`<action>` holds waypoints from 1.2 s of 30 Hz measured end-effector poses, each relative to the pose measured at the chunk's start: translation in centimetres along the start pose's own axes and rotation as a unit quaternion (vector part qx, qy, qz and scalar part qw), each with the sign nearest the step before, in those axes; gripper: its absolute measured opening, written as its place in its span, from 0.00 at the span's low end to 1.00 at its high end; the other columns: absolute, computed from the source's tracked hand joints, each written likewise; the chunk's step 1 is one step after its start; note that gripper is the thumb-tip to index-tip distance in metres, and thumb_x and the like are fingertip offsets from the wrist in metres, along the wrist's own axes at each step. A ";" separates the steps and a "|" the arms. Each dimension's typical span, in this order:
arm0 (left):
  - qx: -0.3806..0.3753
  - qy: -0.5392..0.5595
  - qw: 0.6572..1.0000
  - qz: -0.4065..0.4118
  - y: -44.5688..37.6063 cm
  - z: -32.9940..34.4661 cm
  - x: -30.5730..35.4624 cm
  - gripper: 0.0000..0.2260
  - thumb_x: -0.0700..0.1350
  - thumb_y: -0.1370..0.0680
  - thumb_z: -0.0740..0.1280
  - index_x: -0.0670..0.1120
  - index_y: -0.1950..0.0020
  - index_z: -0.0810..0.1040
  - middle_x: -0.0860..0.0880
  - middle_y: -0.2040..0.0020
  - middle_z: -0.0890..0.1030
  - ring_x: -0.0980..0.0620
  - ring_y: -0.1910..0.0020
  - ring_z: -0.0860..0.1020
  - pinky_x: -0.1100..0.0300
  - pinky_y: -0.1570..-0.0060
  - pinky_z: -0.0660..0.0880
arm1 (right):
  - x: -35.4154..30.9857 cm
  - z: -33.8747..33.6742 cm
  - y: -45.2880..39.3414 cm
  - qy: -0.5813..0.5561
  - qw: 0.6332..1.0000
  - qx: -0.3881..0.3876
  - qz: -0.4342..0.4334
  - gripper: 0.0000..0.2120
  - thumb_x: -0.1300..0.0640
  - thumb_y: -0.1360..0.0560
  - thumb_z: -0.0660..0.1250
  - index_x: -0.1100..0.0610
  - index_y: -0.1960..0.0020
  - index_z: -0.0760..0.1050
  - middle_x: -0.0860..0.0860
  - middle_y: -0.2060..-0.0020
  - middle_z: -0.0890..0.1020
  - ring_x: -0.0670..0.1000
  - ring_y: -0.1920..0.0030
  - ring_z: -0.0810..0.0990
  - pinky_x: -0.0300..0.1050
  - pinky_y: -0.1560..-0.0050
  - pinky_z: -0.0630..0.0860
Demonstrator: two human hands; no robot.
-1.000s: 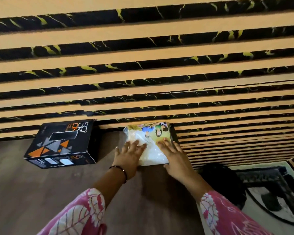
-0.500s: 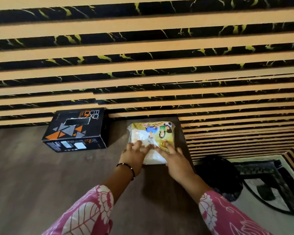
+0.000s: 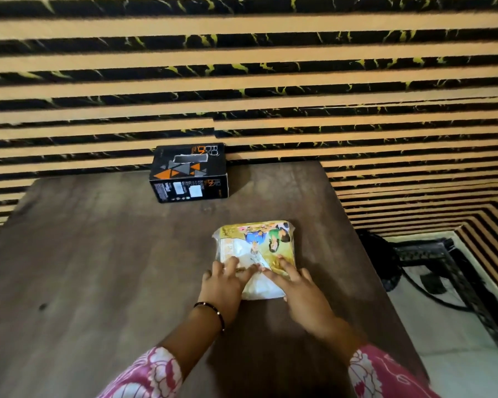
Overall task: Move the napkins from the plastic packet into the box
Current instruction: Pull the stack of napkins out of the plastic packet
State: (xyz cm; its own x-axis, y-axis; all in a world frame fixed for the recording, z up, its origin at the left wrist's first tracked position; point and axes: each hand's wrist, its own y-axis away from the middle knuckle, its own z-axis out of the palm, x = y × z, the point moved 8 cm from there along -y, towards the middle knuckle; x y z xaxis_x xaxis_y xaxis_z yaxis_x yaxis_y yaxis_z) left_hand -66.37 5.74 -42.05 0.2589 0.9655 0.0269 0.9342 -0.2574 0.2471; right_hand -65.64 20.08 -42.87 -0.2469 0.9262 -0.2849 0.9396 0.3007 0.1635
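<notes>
We see plastic packet (image 3: 255, 255) flat on worktop (image 3: 98, 268), napkins inside; left hand (image 3: 223, 285) and right hand (image 3: 298, 288) press spread fingers on its near edge (no grip). Box (image 3: 190, 173) at 11 o'clock, well apart.

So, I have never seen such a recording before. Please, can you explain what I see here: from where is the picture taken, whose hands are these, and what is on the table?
There is no machine here. A person wears a camera on the head, and it looks forward and down, so you see that person's own two arms in pink patterned sleeves.

On the dark wooden table lie two things. Near the striped wall stands a black box with orange triangles. Closer to the person lies a plastic packet of napkins, white inside with a colourful print.

The left hand and the right hand both rest on the near end of the packet, fingers spread flat on top. Neither hand lifts it; the packet lies on the table. No napkins have been taken out, as far as the picture shows.
</notes>
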 end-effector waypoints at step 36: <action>0.046 0.103 0.980 -0.164 8.1 0.5 -1.8 0.26 0.60 0.22 0.50 0.52 0.26 0.56 0.49 0.24 0.56 0.44 0.27 0.55 0.46 0.31 0.54 | -8.4 -3.4 -0.3 0.079 0.986 -0.006 -0.147 0.17 0.55 0.24 0.57 0.50 0.38 0.75 0.47 0.35 0.75 0.51 0.27 0.60 0.50 0.26 0.50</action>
State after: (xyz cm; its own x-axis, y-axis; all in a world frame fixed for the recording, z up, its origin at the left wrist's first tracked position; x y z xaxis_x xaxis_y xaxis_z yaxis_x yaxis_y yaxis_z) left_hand -59.16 1.94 -40.54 -0.1054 0.9818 0.1579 0.9796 0.0752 0.1862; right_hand -64.60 12.97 -37.33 -0.5421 0.8227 -0.1713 0.8197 0.5625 0.1075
